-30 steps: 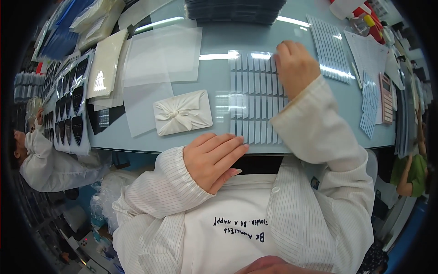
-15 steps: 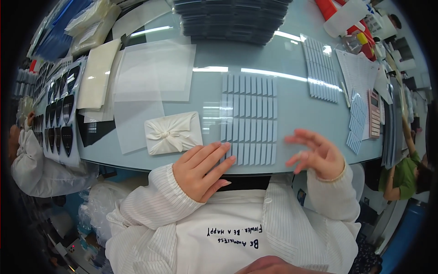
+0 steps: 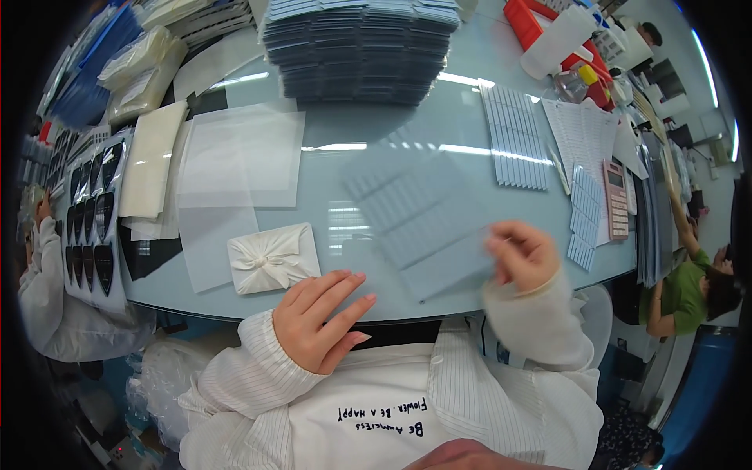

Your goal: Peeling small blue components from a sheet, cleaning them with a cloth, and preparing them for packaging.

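across the glossy tabletop [image 3: 337, 172], with strip lights mirrored in the glass, look to the middle for a blurred, pale-blue ribbed sheet [image 3: 427, 211], slanted, with one corner close to the near edge. cannot tell whether lifted clear or touching the glass. seemingly pinched at its right-hand corner between thumb and fingers of the right hand [image 3: 526, 257]. with the left hand [image 3: 313, 321] loosely spread, palm down, just beside the white knotted bundle [image 3: 274, 258] and apart from the sheet — offering no support there.

held by one corner only, could sag, crease or slip free, judging by its apparent thinness. if swung too far left, could knock the bundle or drag the loose translucent papers [image 3: 235, 157] askew; if pushed too far away, could bump the tall stack [image 3: 356, 59] and shift its layers. if released early, might skid over the near edge — given such slick glass and a corner so close.
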{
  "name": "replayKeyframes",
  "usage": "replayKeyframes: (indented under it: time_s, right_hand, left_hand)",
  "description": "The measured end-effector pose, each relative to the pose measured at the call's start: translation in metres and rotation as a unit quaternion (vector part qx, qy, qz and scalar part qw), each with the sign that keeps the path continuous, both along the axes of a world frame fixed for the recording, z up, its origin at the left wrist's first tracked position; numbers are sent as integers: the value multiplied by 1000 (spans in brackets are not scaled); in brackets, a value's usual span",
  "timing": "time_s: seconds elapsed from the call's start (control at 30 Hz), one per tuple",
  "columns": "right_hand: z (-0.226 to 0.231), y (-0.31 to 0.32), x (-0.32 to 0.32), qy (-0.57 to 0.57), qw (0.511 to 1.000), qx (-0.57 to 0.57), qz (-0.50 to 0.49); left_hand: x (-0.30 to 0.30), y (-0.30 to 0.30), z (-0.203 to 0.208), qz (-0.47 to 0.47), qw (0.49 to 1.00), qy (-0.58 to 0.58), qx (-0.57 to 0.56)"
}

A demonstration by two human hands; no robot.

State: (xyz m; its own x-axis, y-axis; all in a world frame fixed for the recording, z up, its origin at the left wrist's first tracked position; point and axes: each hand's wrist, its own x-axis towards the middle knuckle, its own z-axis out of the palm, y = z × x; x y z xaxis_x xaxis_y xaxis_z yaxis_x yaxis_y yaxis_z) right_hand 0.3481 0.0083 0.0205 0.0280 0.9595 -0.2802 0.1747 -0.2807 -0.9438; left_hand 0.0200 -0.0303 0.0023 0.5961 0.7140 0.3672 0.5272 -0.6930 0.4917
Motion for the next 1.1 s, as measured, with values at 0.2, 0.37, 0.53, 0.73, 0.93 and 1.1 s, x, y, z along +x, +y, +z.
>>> replayKeyframes:
  time_s: [0.2,0.37,0.53,0.73,0.93,1.1]
  right_hand:
    - [-11,44,113,1,982,114,-150]
    - [-45,90,142,59,969,112,-211]
    - [-69,106,138,-302,927,136,-178]
    - [-62,100,109,-547,776,259,-178]
    - [-31,72,73,-481,781,353,-183]
    - [-18,29,63,-442,795,381,-165]
  left_hand:
    - [-13,8,13,7,1000,13,25]
    - [-18,20,29,11,998,32,54]
    - [-28,38,47,43,992,67,100]
    - [-46,134,74,101,957,95,255]
    - [-51,248,71,208,911,88,345]
    - [-52,250,82,187,899,122,378]
